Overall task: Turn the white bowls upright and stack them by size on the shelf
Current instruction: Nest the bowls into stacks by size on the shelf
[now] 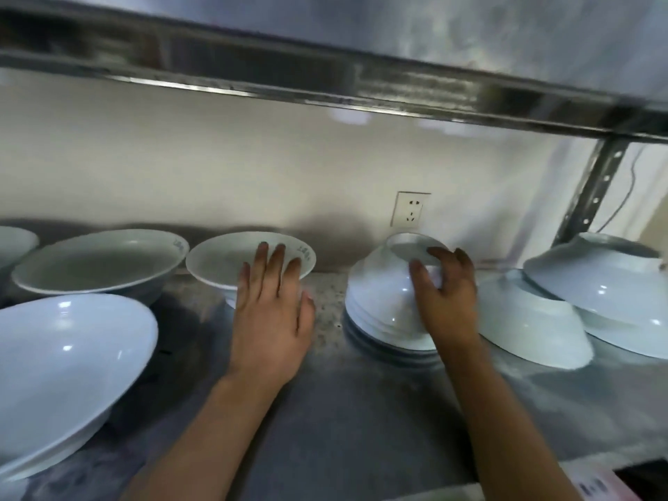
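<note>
Setting: grey metal shelf (361, 410) against a cream wall (180, 157), under a blurred steel upper shelf (325, 85); a white wall socket (410, 209) sits low on the wall.
Far left edge: white bowl cut off by the frame (14, 244); only a slice of its rim shows.
Front left: large white upright bowl (68, 359), tilted toward the camera and partly cut off at the left and bottom; its inside holds nothing.
Back left: wide white upright bowl (101, 262), nothing inside, with small blurred lettering on the rim, unreadable.
Centre: smaller white upright footed bowl (231, 258), just beside the wide one; its near rim and foot are partly hidden by the left hand.
Left hand (271, 312): fingers straight and relaxed, fingertips resting over the near rim of the footed bowl, gripping nothing.
Right of centre: stack of white bowls turned upside down (383, 305), nested; the count is hard to make out.
Right hand (448, 287): fingers and thumb curled round the foot ring of the top bowl of the upside-down stack, holding it.
Right: white inverted bowl leaning on its neighbour (531, 320), partly hidden behind the right hand.
Far right: large white inverted bowls (607, 280), tilted and stacked, cut off by the frame edge.
Upright: perforated steel post (596, 189) behind them.
</note>
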Demonstrator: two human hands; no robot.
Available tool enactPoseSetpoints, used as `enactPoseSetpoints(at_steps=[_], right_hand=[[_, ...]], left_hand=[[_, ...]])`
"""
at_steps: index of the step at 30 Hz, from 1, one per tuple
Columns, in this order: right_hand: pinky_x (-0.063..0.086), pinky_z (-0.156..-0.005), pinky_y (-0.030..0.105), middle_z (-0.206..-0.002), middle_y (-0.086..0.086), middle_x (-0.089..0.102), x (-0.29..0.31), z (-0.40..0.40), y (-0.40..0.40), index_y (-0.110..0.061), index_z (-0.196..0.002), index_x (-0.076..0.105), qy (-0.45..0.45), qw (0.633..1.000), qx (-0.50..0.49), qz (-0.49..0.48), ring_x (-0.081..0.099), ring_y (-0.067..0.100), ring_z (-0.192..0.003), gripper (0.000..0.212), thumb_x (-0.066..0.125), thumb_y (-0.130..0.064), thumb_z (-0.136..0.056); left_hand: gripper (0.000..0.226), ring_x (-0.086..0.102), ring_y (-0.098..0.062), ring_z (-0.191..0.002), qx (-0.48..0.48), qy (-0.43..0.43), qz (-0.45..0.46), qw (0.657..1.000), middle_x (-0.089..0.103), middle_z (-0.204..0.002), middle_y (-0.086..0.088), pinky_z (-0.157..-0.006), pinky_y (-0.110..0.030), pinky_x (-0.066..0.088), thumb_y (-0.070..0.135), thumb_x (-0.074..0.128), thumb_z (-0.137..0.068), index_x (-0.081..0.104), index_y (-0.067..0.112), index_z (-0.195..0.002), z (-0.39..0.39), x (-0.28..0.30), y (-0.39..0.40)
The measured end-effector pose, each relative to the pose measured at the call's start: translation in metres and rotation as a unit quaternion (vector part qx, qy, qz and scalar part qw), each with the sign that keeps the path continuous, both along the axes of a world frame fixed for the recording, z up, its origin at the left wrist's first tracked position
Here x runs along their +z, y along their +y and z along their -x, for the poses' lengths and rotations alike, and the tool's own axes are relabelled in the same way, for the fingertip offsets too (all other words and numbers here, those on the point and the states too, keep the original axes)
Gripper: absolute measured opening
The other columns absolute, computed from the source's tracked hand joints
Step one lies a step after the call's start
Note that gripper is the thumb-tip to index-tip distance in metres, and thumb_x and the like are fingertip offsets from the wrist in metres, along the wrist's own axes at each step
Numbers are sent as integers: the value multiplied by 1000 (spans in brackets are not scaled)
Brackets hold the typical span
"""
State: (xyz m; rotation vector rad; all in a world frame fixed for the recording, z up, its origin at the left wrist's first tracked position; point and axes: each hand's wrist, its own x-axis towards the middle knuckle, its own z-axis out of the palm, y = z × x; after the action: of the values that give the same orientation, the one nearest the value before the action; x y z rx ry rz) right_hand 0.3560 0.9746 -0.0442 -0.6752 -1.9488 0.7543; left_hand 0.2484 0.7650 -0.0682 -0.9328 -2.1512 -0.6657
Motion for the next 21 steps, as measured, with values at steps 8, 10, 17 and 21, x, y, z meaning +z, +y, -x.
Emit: enactPoseSetpoints(at_steps=[8,10,17,21], right_hand=[[44,-101,44,-123,6,57,6,1,0,-22,-116,58,-47,999,-3,10,54,29,-114,45,72,-43,-79],[45,-97,40,-118,7,60,7,1,0,-18,-114,60,-33,999,-9,8,56,29,-112,46,73,-43,-78],[48,-96,42,-115,4,62,6,-2,-4,-23,-109,64,-8,999,-35,-15,59,28,-108,42,70,-50,-77],[50,-94,42,-113,2,63,9,-5,-7,-26,-105,66,21,998,-42,-39,60,26,-105,40,72,-50,-75]], left_hand=[[52,13,-21,-148,-85,49,123,988,28,-156,-8,-118,-42,15,31,32,-99,33,13,-148,-19,-3,3],[52,13,-21,-148,-83,54,138,985,29,-156,-7,-118,-41,13,30,35,-98,34,14,-148,-18,-4,5],[52,20,-23,-146,-81,66,193,976,32,-155,-8,-117,-42,16,31,32,-96,39,13,-145,-23,-5,10],[52,25,-24,-144,-80,81,201,973,37,-152,-8,-116,-42,17,30,33,-95,42,14,-143,-31,0,12]])
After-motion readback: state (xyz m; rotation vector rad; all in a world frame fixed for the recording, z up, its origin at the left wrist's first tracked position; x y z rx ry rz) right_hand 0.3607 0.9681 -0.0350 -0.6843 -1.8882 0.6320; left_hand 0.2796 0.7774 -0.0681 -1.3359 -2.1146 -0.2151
